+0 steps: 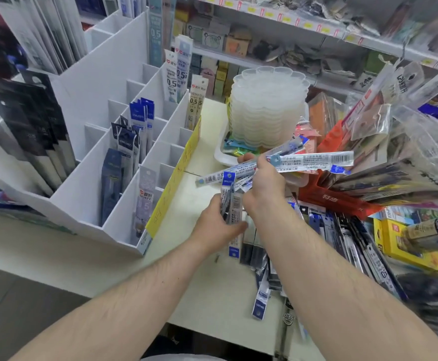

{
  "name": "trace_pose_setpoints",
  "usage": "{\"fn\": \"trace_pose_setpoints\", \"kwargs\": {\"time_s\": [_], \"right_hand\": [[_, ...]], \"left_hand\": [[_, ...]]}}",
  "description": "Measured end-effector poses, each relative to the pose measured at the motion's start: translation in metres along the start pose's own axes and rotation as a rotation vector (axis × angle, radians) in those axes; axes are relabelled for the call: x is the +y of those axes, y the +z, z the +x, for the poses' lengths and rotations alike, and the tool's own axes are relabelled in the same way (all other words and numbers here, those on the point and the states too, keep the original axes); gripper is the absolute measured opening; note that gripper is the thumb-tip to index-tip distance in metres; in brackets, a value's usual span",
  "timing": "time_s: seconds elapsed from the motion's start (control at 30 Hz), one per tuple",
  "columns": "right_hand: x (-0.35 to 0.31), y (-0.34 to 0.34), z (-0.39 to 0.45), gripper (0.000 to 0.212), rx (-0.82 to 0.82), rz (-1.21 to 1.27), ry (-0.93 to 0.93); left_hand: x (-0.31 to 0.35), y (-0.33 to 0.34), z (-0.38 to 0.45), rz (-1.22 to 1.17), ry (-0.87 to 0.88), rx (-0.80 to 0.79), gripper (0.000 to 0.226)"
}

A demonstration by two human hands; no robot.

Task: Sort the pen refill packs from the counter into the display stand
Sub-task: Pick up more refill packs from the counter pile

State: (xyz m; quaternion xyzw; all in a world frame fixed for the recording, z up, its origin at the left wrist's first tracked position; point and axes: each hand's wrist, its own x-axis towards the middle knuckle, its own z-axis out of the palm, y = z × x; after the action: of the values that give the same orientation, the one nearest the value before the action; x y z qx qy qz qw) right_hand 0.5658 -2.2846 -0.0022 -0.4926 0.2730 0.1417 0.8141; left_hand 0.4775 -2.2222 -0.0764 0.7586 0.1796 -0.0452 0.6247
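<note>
My right hand [262, 183] grips a fan of long pen refill packs [314, 161] that stick out sideways to the right above the counter. Just below it, my left hand [214, 225] holds a smaller bunch of refill packs [229, 201] upright. A loose pile of refill packs [265, 280] lies on the pale counter [194, 295] under my right forearm. The white display stand [92, 157] with slanted compartments stands to the left; several slots hold blue, dark and pale packs [138, 118], others are bare.
A stack of clear plastic trays [268, 110] sits in a white basket behind my hands. Bagged stationery [395, 157] and a yellow box [405, 243] crowd the right side. Shelves of goods run along the back. A yellow handwritten label [176, 178] hangs on the stand's right wall.
</note>
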Motion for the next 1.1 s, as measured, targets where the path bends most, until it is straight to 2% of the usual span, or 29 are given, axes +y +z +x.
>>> {"fn": "trace_pose_setpoints", "kwargs": {"time_s": [0.1, 0.3, 0.43, 0.47, 0.53, 0.67, 0.73, 0.87, 1.0, 1.07, 1.1], "right_hand": [[-0.004, 0.001, -0.001, 0.028, 0.006, -0.075, -0.099], [-0.025, 0.002, -0.011, 0.027, -0.112, -0.447, -0.3], [-0.016, -0.01, -0.022, 0.009, -0.193, -0.605, -0.361], [-0.009, -0.012, -0.023, 0.01, -0.208, -0.651, -0.377], [0.004, -0.014, -0.025, 0.013, -0.261, -0.723, -0.415], [0.033, -0.017, -0.026, 0.023, -0.381, -0.889, -0.55], [0.042, -0.019, -0.027, 0.022, -0.418, -0.961, -0.631], [0.048, -0.022, -0.029, 0.028, -0.406, -0.938, -0.675], [0.058, -0.022, -0.03, 0.039, -0.386, -0.81, -0.593], [0.064, -0.028, -0.026, 0.031, -0.371, -0.797, -0.551], [0.067, -0.032, -0.025, 0.036, -0.372, -0.83, -0.536]], "left_hand": [[-0.001, -0.003, 0.001, 0.053, -0.044, 0.131, 0.015], [-0.014, -0.03, -0.009, -0.097, -0.121, 0.182, 0.018], [-0.005, -0.045, -0.01, -0.219, -0.026, 0.244, 0.016], [0.0, -0.049, -0.01, -0.219, 0.006, 0.271, 0.015], [0.014, -0.053, -0.011, -0.23, 0.071, 0.262, 0.023], [0.037, -0.051, -0.012, -0.352, 0.261, 0.087, 0.077], [0.038, -0.046, -0.008, -0.324, 0.318, 0.085, 0.089], [0.042, -0.042, -0.008, -0.34, 0.323, 0.176, 0.083], [0.038, -0.039, -0.007, -0.288, 0.351, 0.218, 0.068], [0.034, -0.037, -0.006, -0.268, 0.321, 0.227, 0.062], [0.032, -0.036, -0.006, -0.255, 0.301, 0.228, 0.061]]}}
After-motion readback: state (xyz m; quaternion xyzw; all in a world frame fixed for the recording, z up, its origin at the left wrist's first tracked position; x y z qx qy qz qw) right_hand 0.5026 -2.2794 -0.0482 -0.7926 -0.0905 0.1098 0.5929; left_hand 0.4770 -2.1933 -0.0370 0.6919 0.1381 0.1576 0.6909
